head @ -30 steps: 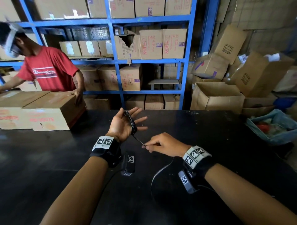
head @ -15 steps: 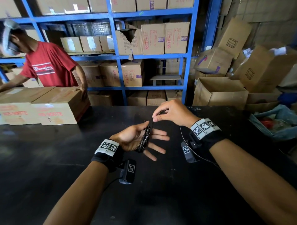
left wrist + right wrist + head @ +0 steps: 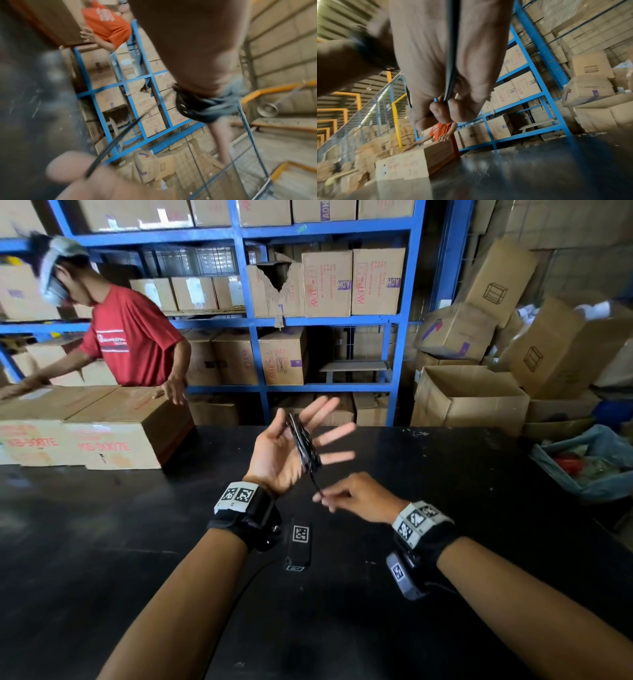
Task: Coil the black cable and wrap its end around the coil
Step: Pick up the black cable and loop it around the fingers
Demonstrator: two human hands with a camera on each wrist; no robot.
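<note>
Left hand [image 3: 291,446] is held up above the black worktop [image 3: 102,542], palm facing right, fingers [image 3: 337,431] spread and straight; the black cable [image 3: 303,445] sits as a bundle of loops around the palm, running across between thumb base and fingers. The hand acts as a spool, nothing curled over the loops from what shows. Right hand [image 3: 356,496] is just below and to the right, its fingertips [image 3: 441,109] pinching the free run of cable that comes off the bottom of the coil; in the right wrist view the strand runs along the palm into the pinch. How much tail is left past the pinch I cannot tell. Judged: coiling is well along, end wrap not yet done. The cable looks thin, light and flexible, with some spring, so loops will likely slacken or slide off the open palm if tension drops. Best hold is the pinch close to the coil, keeping the strand taut; for the end wrap, the left thumb probably needs to clamp the bundle at its middle. A person in a red shirt [image 3: 133,344] handles cardboard boxes [image 3: 113,433] at far left.
</note>
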